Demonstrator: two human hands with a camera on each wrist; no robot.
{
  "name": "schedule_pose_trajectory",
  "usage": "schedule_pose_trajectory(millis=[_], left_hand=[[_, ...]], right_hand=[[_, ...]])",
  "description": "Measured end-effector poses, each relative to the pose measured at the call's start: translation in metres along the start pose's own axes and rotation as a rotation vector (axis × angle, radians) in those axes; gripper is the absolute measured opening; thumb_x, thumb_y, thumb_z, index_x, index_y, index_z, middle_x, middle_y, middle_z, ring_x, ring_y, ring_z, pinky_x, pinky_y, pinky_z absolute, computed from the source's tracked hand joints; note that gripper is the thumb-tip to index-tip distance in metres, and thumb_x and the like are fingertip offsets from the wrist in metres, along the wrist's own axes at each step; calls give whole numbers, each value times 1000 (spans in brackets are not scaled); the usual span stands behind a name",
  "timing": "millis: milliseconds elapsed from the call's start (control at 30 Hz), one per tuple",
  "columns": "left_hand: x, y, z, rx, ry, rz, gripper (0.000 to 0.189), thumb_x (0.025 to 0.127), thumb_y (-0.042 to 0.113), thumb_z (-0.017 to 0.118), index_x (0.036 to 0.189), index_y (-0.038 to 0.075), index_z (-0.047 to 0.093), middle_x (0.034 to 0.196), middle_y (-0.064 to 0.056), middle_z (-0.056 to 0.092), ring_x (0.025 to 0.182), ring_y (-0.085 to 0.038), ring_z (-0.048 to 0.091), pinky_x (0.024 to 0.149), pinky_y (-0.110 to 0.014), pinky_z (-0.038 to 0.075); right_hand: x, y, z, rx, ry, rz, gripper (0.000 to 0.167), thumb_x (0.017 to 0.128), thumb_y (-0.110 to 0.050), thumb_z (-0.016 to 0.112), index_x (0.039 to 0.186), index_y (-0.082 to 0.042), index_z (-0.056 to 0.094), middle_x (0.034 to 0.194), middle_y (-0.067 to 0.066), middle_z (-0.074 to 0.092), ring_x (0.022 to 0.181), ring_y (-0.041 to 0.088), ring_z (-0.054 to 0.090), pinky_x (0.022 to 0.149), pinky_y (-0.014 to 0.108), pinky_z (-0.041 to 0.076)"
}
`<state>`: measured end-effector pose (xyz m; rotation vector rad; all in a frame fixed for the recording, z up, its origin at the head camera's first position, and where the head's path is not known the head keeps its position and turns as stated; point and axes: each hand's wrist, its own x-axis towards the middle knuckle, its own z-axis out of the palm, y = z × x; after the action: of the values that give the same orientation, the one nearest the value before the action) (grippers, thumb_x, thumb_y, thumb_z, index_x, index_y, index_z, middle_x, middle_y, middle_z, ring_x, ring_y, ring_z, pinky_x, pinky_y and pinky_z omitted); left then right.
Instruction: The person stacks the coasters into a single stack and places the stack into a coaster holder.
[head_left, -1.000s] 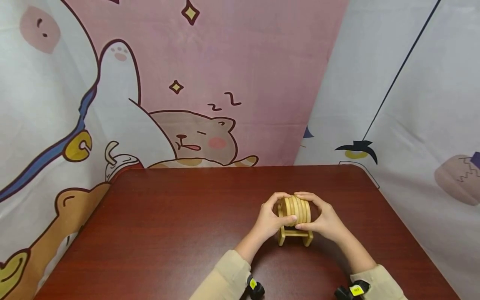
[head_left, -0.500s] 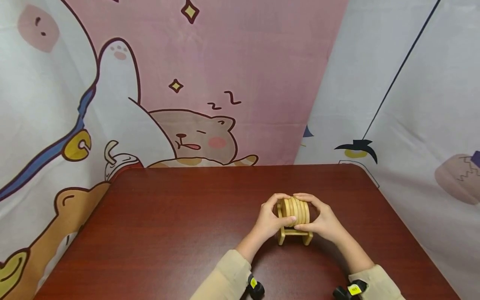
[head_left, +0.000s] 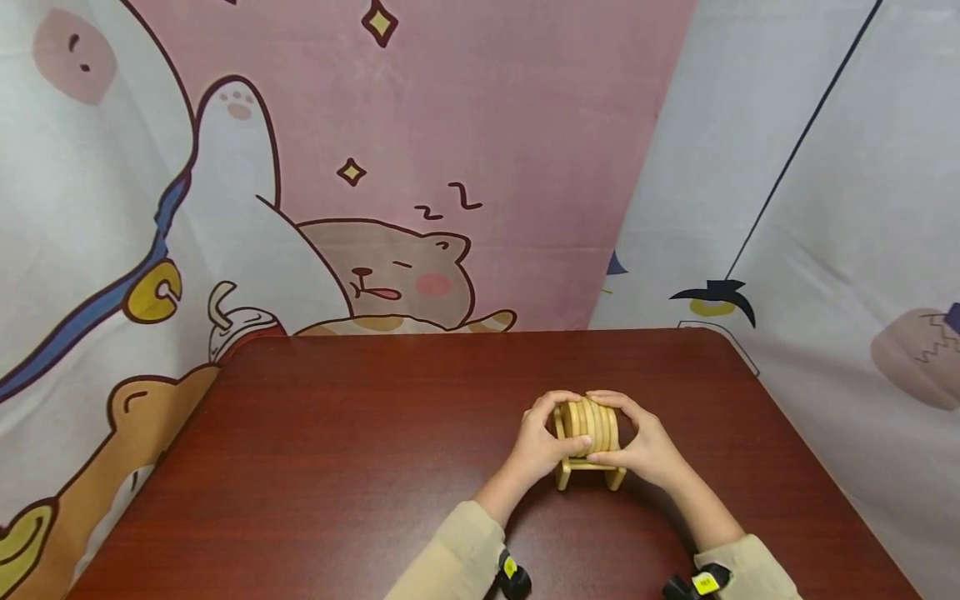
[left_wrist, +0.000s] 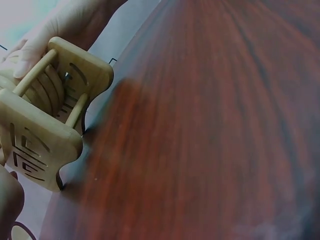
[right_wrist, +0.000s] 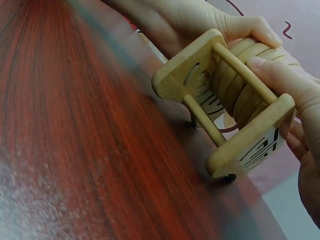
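A row of several round wooden coasters [head_left: 592, 425] sits between the slotted side panels of a small wooden coaster rack [head_left: 617, 478]. From the left side my left hand [head_left: 538, 437] grips the coasters, thumb in front and fingers over the top. My right hand [head_left: 651, 446] holds the same row from the right in a matching way, its thumb low on the front. In the right wrist view both thumbs press on the coasters [right_wrist: 235, 95] above the rack's upper bar [right_wrist: 245, 72]. The rack's feet stand on the table, and the hands hide its upper sides.
The dark red wooden table [head_left: 337, 458] stretches out to the left and in front of the rack. Behind its far edge hangs a cloth [head_left: 525, 167] printed with cartoon animals. Each sleeve has a black wrist camera [head_left: 516, 577] at the cuff.
Both hands and the coasters have sunk very slightly toward the rack's lower bar. The rack stays in place, and the grip looks the same.
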<state>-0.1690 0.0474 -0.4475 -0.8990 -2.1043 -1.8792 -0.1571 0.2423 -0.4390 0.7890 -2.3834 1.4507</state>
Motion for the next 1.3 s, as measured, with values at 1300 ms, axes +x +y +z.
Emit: schedule_pose_trajectory(millis=[1300], left_hand=[[-5,-9,6,-11,48,143,31,79,-2,73,108,-6,62,114,-22,58,111,-32,54,92,-41,44]], right_hand=[[-13,4,-1,50,-21,-25,66,66,9,80,127,7,54,134,26,49,128,13,43,100,18,28]])
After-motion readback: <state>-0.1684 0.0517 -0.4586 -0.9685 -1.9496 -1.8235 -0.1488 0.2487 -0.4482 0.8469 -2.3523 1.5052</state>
